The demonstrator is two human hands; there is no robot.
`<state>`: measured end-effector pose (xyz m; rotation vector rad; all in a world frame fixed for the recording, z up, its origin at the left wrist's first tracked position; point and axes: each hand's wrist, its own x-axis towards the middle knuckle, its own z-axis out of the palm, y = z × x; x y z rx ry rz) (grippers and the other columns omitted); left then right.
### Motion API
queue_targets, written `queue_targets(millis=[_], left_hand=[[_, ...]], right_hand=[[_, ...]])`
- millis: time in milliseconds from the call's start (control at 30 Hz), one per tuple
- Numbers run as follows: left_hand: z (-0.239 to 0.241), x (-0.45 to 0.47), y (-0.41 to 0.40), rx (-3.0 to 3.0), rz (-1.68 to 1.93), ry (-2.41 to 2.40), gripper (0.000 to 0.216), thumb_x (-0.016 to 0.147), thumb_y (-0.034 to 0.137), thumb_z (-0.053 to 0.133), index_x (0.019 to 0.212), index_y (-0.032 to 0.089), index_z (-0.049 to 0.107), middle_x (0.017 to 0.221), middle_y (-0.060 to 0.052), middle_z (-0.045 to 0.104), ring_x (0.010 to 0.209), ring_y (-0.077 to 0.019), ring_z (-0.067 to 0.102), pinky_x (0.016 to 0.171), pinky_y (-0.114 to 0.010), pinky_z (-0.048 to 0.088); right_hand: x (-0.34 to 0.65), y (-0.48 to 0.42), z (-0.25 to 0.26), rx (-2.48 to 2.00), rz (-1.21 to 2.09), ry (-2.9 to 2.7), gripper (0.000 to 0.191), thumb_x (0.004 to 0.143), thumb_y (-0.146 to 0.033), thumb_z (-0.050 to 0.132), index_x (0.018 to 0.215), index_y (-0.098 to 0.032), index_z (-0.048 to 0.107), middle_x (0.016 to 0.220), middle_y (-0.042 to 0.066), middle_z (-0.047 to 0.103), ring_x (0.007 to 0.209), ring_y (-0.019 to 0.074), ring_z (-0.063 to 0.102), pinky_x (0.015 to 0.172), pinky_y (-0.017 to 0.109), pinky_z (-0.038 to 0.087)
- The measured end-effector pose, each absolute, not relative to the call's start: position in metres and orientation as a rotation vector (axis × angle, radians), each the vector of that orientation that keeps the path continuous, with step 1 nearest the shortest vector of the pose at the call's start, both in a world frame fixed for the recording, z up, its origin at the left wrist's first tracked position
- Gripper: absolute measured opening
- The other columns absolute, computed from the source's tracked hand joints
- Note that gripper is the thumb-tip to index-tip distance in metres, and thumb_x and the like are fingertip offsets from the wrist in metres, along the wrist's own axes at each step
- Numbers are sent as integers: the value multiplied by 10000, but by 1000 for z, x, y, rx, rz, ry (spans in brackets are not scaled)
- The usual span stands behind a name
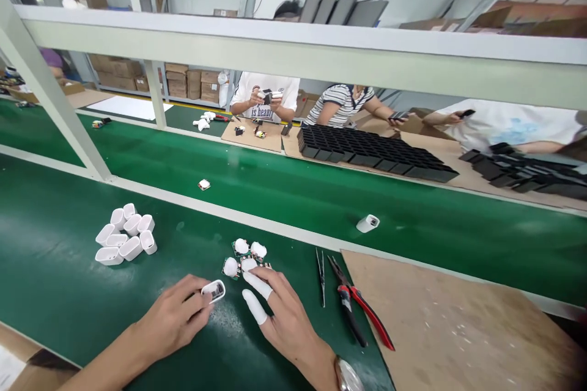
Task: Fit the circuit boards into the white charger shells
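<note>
My left hand (181,311) grips a small white plastic housing (221,291), its oval opening facing me and dark parts showing inside. To its right, my right hand (287,314) reaches over a cluster of small circuit boards topped with white round blobs (230,267). Two of its digits wear white finger cots, and its fingers are apart. Its fingertips are at the nearest board (249,264); whether they touch it I cannot tell. Several more white housings (131,248) stand grouped on the green surface at the left.
Tweezers (322,278) and red-and-black pliers (355,302) lie right of my right hand, beside a cardboard sheet (458,330). On the green belt (275,189) beyond the rail are a lone board (204,184) and a housing (368,223). Co-workers sit opposite near black trays (376,153).
</note>
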<state>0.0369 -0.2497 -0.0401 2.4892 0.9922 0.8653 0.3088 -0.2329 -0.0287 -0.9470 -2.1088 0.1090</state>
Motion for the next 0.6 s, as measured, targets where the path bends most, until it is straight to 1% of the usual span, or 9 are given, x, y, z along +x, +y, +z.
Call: queue_targets(millis=[67, 133, 200, 300, 333, 400, 467, 533, 600], left_hand=[[-32, 39, -249, 2546, 806, 991, 110, 1018, 132, 535, 1039, 229, 584, 1103, -99, 701, 882, -211, 671, 728, -321, 568], [-18, 42, -236, 2598, 761, 947, 107, 1000, 141, 543, 984, 226, 607, 1040, -92, 709, 851, -206, 673, 705, -311, 565], [-2, 47, -205, 2616, 773, 926, 105, 988, 154, 554, 971, 222, 632, 1047, -90, 714, 898, -206, 685, 770, -318, 577], [20, 68, -125, 2665, 771, 1142, 102, 988, 191, 566, 933, 211, 649, 1112, -95, 723, 1016, -231, 687, 911, -363, 561], [24, 78, -95, 2689, 705, 1267, 114, 985, 205, 576, 898, 211, 649, 1095, -90, 732, 1033, -242, 684, 934, -374, 550], [26, 99, -37, 2695, 642, 1360, 125, 969, 204, 600, 860, 204, 660, 1048, -98, 747, 1060, -279, 674, 952, -407, 532], [19, 117, 6, 2682, 591, 1426, 104, 939, 203, 640, 841, 202, 675, 985, -102, 755, 1070, -306, 668, 957, -428, 520], [9, 123, 30, 2655, 554, 1496, 27, 909, 223, 683, 908, 205, 702, 1000, -104, 757, 1102, -321, 657, 970, -433, 510], [-3, 118, 39, 2617, 546, 1585, 238, 873, 287, 740, 1093, 204, 705, 1153, -127, 737, 1199, -351, 615, 1004, -454, 493]], right_hand=[[319, -234, -31, -977, 39, -2096, 498, 1005, -97, 581, 1478, -239, 514, 1265, 133, 662, 1120, 267, 676, 936, 451, 588], [330, -234, -33, -1023, -25, -2096, 463, 1006, -98, 561, 1446, -240, 538, 1268, 134, 665, 1103, 277, 683, 912, 462, 594], [340, -234, -35, -1092, -60, -2102, 408, 1013, -129, 544, 1409, -226, 562, 1275, 143, 661, 1091, 287, 686, 889, 470, 607], [349, -232, -42, -1194, -97, -2110, 338, 1021, -200, 542, 1356, -197, 583, 1288, 166, 649, 1078, 308, 687, 862, 487, 632], [350, -231, -46, -1216, -115, -2118, 325, 1019, -217, 547, 1340, -191, 589, 1294, 172, 647, 1078, 318, 688, 857, 497, 638], [352, -230, -52, -1247, -137, -2130, 315, 1009, -229, 561, 1320, -188, 595, 1310, 181, 644, 1081, 333, 691, 856, 516, 645], [355, -231, -59, -1272, -110, -2132, 371, 991, -226, 591, 1359, -189, 573, 1327, 184, 642, 1096, 343, 690, 868, 533, 649], [359, -231, -64, -1288, -37, -2121, 520, 959, -209, 647, 1458, -192, 501, 1346, 183, 638, 1134, 345, 683, 910, 540, 643], [362, -230, -67, -1299, 68, -2109, 759, 906, -207, 743, 1567, -190, 371, 1424, 201, 591, 1257, 362, 632, 1006, 557, 608]])
